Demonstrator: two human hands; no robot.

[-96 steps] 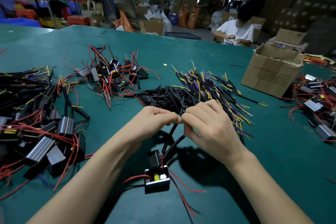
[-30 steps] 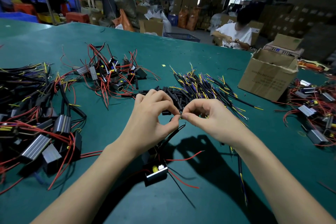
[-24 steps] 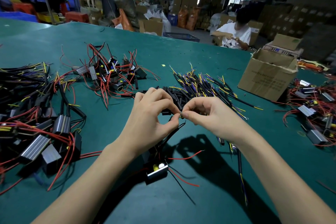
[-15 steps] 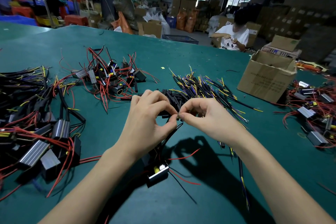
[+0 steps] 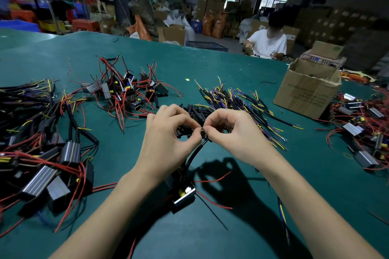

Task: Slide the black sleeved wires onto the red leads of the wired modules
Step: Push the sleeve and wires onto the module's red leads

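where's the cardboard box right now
In the head view the open cardboard box stands on the green table at the far right, beyond the right hand, between the pile of sleeved wires and the modules at the right edge.

module: small black box, yellow part inside, hanging tilted below the hands, just above table
red leads: thin, loose, sticking out right of module
black sleeved wire: curved, runs from module up to pinching fingertips
sleeved wire pile: black, yellow/blue ends, behind hands
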